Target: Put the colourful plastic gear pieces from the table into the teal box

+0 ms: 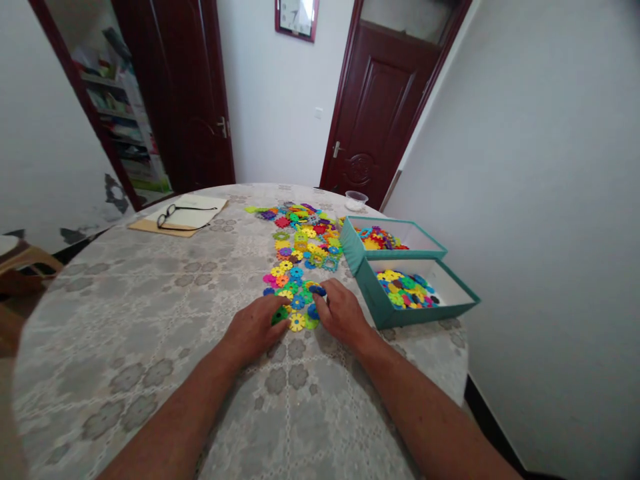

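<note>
A dark green notched plastic disc (279, 316) sits between the thumb and forefinger of my left hand (255, 327), which is closed on it. My right hand (344, 311) pinches a dark blue notched disc (317, 290) near its fingertips. Another blue disc (313, 311) lies just under the right thumb. Between and beyond the hands is a spread of small flower-shaped discs in many colours, among them a yellow disc (297, 323) in front and a pink disc (269, 279) at the left. My fingers cover part of this spread.
To the right stands a teal two-part box (367, 293) with coloured pieces in both halves. Larger gear-shaped pieces (283, 222) are heaped farther back, near a clear plastic bowl (356, 200). Black glasses (173, 210) rest on papers (193, 209) on the round table's left side.
</note>
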Action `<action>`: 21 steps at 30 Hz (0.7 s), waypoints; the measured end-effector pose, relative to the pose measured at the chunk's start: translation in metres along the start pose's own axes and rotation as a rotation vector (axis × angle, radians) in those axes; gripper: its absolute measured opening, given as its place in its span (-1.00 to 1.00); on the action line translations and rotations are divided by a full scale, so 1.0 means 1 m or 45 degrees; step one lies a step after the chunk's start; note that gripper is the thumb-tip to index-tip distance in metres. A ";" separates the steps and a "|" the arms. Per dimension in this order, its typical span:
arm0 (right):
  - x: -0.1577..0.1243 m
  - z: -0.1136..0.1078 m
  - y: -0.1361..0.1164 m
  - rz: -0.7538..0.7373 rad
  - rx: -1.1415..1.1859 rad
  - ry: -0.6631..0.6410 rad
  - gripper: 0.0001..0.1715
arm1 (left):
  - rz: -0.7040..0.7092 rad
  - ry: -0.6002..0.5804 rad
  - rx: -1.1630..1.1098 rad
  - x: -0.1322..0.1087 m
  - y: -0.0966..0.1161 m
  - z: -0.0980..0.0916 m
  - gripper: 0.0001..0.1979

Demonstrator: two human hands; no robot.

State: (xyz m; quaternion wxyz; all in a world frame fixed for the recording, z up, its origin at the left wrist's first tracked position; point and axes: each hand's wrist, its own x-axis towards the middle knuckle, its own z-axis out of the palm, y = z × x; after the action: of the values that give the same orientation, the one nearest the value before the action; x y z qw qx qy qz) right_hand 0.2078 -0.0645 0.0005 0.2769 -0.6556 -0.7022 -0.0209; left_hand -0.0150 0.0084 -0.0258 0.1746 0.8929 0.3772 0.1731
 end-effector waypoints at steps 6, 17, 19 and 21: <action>0.002 -0.058 0.015 0.100 -0.307 0.396 -0.72 | 0.068 0.008 -0.018 0.000 -0.002 -0.004 -0.56; -0.011 -0.093 0.102 0.619 -0.788 0.194 -0.65 | 0.057 0.090 -0.207 0.001 -0.008 -0.002 -0.49; -0.010 -0.093 0.099 0.542 -0.741 0.338 -0.66 | 0.051 0.126 -0.261 0.002 -0.008 -0.001 -0.51; -0.008 -0.092 0.090 0.397 -0.626 0.486 -0.68 | 0.049 0.148 -0.294 0.002 -0.007 -0.001 -0.54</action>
State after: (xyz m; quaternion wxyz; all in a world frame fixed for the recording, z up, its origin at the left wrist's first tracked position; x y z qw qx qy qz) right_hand 0.3252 -0.0949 0.0446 0.2368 -0.7864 -0.5031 -0.2690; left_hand -0.0184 0.0150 -0.0274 0.2507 0.8623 0.3472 0.2702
